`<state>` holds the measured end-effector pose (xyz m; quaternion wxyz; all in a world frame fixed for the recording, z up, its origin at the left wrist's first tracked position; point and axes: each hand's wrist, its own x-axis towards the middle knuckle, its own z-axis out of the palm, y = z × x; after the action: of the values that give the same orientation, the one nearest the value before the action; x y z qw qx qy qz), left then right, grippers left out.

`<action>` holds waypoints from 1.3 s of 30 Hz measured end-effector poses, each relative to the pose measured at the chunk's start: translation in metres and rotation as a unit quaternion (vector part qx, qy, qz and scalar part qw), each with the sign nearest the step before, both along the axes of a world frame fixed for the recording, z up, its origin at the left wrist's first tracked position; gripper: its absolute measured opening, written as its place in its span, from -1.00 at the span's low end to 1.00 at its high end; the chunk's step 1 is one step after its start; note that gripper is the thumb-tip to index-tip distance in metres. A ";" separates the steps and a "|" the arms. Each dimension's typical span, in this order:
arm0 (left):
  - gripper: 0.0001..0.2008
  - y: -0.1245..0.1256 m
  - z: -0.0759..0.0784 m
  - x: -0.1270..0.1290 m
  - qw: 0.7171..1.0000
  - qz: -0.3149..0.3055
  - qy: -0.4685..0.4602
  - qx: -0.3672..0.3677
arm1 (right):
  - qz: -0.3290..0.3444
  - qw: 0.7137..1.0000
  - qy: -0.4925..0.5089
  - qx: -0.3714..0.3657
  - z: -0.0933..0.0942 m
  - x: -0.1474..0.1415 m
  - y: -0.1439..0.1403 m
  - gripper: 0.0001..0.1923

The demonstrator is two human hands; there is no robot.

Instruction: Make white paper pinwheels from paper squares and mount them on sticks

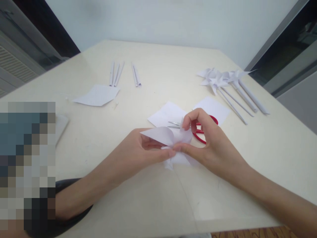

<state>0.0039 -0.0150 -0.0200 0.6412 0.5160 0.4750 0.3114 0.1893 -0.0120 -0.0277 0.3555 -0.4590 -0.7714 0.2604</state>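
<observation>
A white paper pinwheel (160, 135) is held between both hands above the table, its blades curled inward. My left hand (148, 147) pinches it near the centre, thumb in front and the other fingers behind the paper. With thumb and fingertips, my right hand (199, 132) closes on the pinwheel's right side. A thin thread (184, 188) hangs from the pinwheel toward the table's near edge. Just behind the hands lie scissors with red handles (214, 119), blades pointing left, partly covered by my right hand. White paper squares (168, 110) lie beneath and behind them.
Finished paper pinwheels (215, 79) on rolled sticks lie at the back right of the table (158, 66). Several rolled paper sticks (115, 74) rest at the back left, near a loose paper sheet (99, 96). A blurred-out block covers the lower left.
</observation>
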 end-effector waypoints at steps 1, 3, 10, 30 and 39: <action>-0.81 0.000 0.000 0.001 1.000 0.001 0.007 0.007 | -0.003 1.000 0.001 -0.010 0.000 0.000 0.000 -0.70; -0.82 0.000 -0.001 0.000 1.000 0.006 0.015 0.026 | -0.006 0.999 0.009 -0.045 -0.001 0.001 0.001 -0.69; -0.77 0.000 -0.008 -0.005 1.000 0.014 0.012 -0.012 | 0.054 0.968 0.080 -0.231 -0.001 0.006 0.006 -0.72; -0.80 0.003 0.001 -0.003 0.997 -0.012 0.053 -0.052 | 0.050 0.977 0.051 -0.199 0.002 0.002 0.006 -0.88; -0.77 0.002 0.001 -0.001 0.998 0.003 0.051 -0.039 | 0.052 0.979 0.041 -0.193 0.001 0.002 0.007 -0.90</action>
<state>0.0031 -0.0131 -0.0187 0.6347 0.5045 0.5204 0.2682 0.1913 -0.0054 -0.0264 0.2775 -0.4670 -0.7144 0.4410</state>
